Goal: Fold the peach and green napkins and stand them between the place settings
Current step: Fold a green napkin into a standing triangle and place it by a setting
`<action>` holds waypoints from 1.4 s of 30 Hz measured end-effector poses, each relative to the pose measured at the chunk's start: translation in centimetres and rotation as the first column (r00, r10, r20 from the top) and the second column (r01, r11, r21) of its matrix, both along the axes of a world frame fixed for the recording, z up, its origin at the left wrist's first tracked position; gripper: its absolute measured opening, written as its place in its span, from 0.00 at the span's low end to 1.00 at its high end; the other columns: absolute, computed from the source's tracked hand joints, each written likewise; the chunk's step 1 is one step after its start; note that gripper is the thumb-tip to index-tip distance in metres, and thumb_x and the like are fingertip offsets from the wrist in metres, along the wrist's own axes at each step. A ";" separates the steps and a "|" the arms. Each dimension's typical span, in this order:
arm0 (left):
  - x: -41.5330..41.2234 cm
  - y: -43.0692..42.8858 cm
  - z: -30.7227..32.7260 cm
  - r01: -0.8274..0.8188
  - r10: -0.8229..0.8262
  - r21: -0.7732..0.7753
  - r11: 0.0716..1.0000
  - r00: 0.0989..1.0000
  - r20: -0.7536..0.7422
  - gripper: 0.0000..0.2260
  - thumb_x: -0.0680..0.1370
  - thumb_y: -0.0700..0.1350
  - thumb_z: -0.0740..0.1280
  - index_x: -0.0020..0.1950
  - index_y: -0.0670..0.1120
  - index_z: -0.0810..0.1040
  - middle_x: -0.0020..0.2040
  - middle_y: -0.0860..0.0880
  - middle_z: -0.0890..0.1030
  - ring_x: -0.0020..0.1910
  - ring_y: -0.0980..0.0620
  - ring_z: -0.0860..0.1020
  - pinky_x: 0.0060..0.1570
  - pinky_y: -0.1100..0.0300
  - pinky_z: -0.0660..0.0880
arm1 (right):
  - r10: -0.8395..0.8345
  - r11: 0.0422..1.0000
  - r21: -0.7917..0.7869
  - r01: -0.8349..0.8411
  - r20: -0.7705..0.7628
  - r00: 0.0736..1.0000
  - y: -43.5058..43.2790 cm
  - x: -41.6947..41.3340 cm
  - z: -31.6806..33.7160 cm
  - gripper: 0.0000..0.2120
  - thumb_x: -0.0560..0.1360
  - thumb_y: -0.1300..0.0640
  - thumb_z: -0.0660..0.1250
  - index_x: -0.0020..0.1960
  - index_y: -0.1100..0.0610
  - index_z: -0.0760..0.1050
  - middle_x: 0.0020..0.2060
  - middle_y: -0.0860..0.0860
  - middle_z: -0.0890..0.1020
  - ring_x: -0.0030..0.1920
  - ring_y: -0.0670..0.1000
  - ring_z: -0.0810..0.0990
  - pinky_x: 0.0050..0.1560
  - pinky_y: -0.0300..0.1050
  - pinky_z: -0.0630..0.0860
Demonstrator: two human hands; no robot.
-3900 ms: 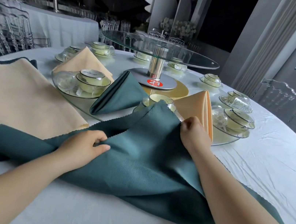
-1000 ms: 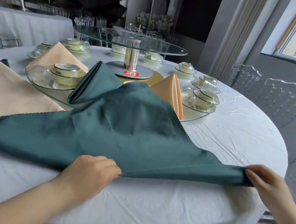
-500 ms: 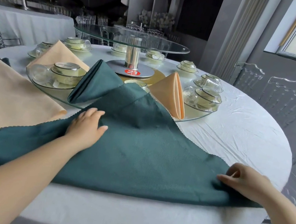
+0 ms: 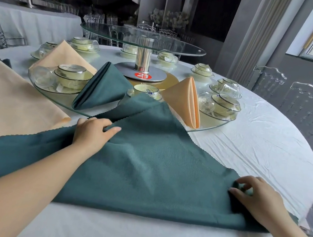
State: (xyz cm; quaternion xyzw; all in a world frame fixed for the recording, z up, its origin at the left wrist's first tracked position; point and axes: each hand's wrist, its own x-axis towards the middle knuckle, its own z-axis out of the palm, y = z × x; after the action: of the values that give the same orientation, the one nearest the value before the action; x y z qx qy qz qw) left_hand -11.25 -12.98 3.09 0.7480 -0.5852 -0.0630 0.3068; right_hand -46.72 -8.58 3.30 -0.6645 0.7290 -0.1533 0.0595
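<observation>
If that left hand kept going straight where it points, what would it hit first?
Likely the rim of the glass turntable, hidden under the green napkin the left hand grips; depth unclear.

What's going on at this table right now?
A person is folding a green napkin spread on the white tablecloth. The left hand grips its upper edge, and the right hand pinches its right corner. A folded green napkin and a folded peach napkin already stand between the place settings; a flat peach napkin lies to the left.

Both bare forearms reach forward. The left grip (image 4: pixel 92 133) curls its fingers round a fold of the green napkin (image 4: pixel 154 168); the right grip (image 4: pixel 257 196) pinches its right corner.
</observation>
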 end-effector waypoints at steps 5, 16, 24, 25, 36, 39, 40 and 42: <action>0.2 -1.2 0.6 -0.018 0.027 -0.184 0.983 0.999 0.044 0.13 0.76 0.49 0.66 0.46 0.39 0.80 0.50 0.43 0.77 0.57 0.42 0.69 0.54 0.57 0.57 | 0.023 0.998 0.051 -0.022 -0.005 1.000 -0.9 0.4 0.3 0.05 0.75 0.52 0.65 0.42 0.48 0.69 0.41 0.47 0.76 0.47 0.50 0.72 0.50 0.43 0.63; 0.5 -3.2 0.3 -0.011 0.013 -0.293 0.956 1.000 0.008 0.11 0.76 0.44 0.67 0.51 0.36 0.79 0.55 0.41 0.79 0.57 0.41 0.72 0.57 0.56 0.59 | -0.005 0.997 -0.082 -0.003 -0.096 0.995 -2.8 2.1 0.7 0.04 0.78 0.57 0.55 0.45 0.55 0.65 0.50 0.54 0.76 0.57 0.56 0.71 0.51 0.45 0.58; 0.5 -3.7 0.5 0.009 -0.056 -0.223 0.975 0.977 -0.205 0.18 0.74 0.46 0.69 0.63 0.45 0.71 0.57 0.45 0.77 0.62 0.43 0.69 0.58 0.60 0.60 | 0.006 0.996 -0.089 -0.014 -0.087 0.996 -5.1 3.2 -0.6 0.05 0.78 0.62 0.54 0.46 0.55 0.66 0.47 0.56 0.79 0.52 0.57 0.73 0.48 0.46 0.57; 0.4 -3.8 0.7 0.030 -0.073 -0.199 0.979 0.975 -0.208 0.19 0.74 0.48 0.69 0.63 0.46 0.71 0.57 0.46 0.77 0.63 0.43 0.68 0.59 0.59 0.61 | 0.013 0.996 -0.092 -0.020 -0.078 0.997 -5.1 3.2 -0.8 0.05 0.77 0.62 0.55 0.47 0.55 0.68 0.49 0.56 0.79 0.54 0.57 0.72 0.49 0.46 0.58; -0.2 -5.7 2.2 -0.011 -0.040 -0.239 0.971 0.977 -0.207 0.11 0.77 0.47 0.64 0.49 0.39 0.78 0.40 0.43 0.76 0.45 0.42 0.74 0.42 0.57 0.66 | -0.013 0.996 -0.087 0.011 -0.024 1.000 -5.2 3.3 -0.5 0.09 0.77 0.63 0.55 0.56 0.61 0.70 0.53 0.57 0.79 0.54 0.59 0.74 0.48 0.46 0.62; -0.5 -5.9 1.7 -0.006 -0.021 -0.183 0.983 0.989 -0.147 0.12 0.78 0.49 0.63 0.53 0.42 0.77 0.50 0.42 0.80 0.53 0.40 0.75 0.50 0.54 0.69 | -0.020 0.995 -0.096 0.019 -0.013 1.000 -5.3 3.1 -0.5 0.10 0.77 0.62 0.57 0.56 0.61 0.71 0.52 0.58 0.79 0.55 0.60 0.74 0.51 0.47 0.64; -0.6 -5.9 1.6 -0.007 -0.017 -0.171 0.985 0.990 -0.141 0.12 0.78 0.49 0.62 0.54 0.43 0.77 0.52 0.42 0.80 0.55 0.40 0.74 0.53 0.53 0.69 | -0.014 0.992 -0.125 0.012 -0.015 1.000 -5.2 3.0 -0.5 0.10 0.76 0.62 0.59 0.56 0.61 0.72 0.51 0.57 0.79 0.54 0.60 0.74 0.52 0.48 0.64; -0.8 -5.8 1.5 -0.018 -0.003 -0.147 0.989 0.991 -0.137 0.12 0.78 0.49 0.62 0.56 0.43 0.76 0.55 0.42 0.79 0.58 0.40 0.73 0.57 0.53 0.68 | 0.027 0.971 -0.236 -0.022 0.018 0.999 -4.3 2.6 -0.3 0.09 0.74 0.62 0.64 0.53 0.62 0.74 0.49 0.56 0.79 0.53 0.60 0.74 0.52 0.48 0.64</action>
State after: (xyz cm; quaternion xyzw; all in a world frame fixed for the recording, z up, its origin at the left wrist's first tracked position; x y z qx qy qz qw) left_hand -12.01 -18.75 4.58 0.7192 -0.5631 -0.0691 0.4011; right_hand -44.07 -12.88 2.97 -0.6743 0.6965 -0.2451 -0.0102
